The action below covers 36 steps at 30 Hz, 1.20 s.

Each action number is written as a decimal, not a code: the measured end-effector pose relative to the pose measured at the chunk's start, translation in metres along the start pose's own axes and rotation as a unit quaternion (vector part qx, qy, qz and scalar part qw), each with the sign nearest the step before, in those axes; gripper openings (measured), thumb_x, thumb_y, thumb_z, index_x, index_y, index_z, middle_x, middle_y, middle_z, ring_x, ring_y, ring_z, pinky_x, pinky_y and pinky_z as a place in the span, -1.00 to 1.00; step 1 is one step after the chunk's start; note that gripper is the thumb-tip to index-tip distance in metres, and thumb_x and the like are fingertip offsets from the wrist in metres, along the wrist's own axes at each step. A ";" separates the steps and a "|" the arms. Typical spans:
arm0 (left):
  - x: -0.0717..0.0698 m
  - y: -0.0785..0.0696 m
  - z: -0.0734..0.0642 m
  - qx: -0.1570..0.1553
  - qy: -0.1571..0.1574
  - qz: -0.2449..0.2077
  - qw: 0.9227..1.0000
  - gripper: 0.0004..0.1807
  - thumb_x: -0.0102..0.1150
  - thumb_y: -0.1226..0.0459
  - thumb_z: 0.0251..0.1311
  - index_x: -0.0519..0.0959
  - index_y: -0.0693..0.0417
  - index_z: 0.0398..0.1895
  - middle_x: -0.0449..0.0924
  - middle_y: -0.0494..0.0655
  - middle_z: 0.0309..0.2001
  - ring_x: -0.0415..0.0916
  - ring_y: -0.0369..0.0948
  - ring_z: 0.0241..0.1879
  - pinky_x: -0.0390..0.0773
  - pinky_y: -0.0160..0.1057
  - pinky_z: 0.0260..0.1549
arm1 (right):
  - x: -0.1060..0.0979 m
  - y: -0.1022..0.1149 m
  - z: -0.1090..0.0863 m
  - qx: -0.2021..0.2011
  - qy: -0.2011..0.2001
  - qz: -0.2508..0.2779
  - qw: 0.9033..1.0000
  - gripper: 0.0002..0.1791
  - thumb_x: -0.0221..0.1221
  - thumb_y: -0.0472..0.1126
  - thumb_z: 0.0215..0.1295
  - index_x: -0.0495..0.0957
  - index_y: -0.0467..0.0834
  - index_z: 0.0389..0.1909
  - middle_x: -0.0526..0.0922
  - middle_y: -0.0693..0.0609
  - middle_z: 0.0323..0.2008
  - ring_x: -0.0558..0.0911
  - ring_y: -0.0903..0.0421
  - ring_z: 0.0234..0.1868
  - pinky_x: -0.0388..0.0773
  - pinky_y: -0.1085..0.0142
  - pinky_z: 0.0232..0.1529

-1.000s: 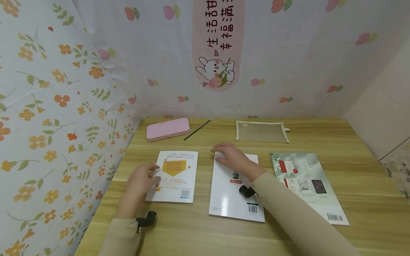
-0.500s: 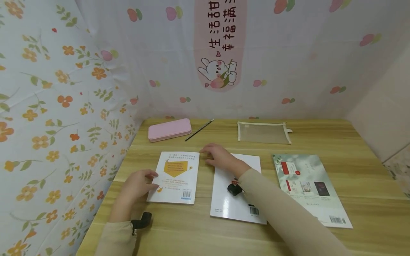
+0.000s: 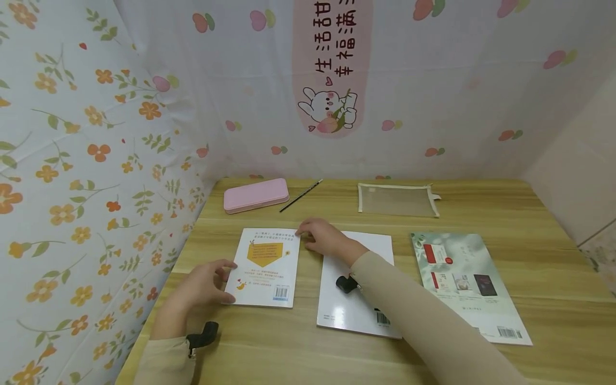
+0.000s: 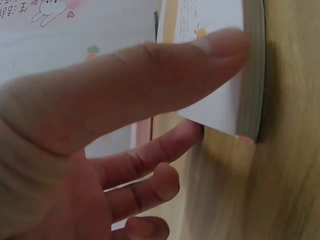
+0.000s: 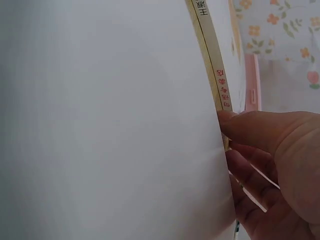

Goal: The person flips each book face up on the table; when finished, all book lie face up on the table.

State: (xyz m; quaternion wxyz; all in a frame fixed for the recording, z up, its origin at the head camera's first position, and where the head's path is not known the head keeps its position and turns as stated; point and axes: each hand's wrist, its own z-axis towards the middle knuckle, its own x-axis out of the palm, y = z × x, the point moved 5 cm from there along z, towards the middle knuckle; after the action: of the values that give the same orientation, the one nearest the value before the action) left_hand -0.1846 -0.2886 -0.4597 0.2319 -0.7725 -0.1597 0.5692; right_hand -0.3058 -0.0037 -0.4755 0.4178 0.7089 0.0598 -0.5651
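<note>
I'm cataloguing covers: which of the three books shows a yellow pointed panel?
The leftmost white rectangular paper book. The middle white book, partly hidden, and the rightmost pale green book show none in view.

On the wood-grained surface (image 3: pixel 544 240), a pink case (image 3: pixel 256 195) lies near the far left corner, with a thin dark pencil (image 3: pixel 301 195) just beside it, slanting toward the far edge; farther right along that edge lies a pale-bordered mesh pouch (image 3: pixel 398 200) with a small tab at its right end. A green-and-white booklet (image 3: pixel 469 289) lies flat toward the right edge, a barcode at its near right corner. Beyond the far edge hangs a white cloth (image 3: pixel 216 80) printed with fruit motifs, characters and a rabbit; an orange-flowered cloth (image 3: pixel 48 187) borders the left edge.
</note>
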 end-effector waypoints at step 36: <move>0.000 0.007 -0.002 0.070 0.013 -0.019 0.997 -0.18 0.70 0.26 -0.19 0.53 0.07 0.25 0.60 -0.01 -0.09 0.40 -0.20 -0.32 0.42 -0.29 -0.34 | -0.030 0.006 -0.006 0.038 -0.057 0.031 0.997 -0.80 0.36 -0.15 0.36 0.80 0.08 -0.04 0.71 0.05 0.05 0.59 0.13 -0.23 0.55 0.28 -0.15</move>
State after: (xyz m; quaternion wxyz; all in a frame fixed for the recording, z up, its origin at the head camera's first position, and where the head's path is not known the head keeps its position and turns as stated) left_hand -0.1828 -0.2953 -0.4632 0.2982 -0.7582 -0.1315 0.5647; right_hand -0.3083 0.0084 -0.4473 0.4110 0.6920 -0.0075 -0.5935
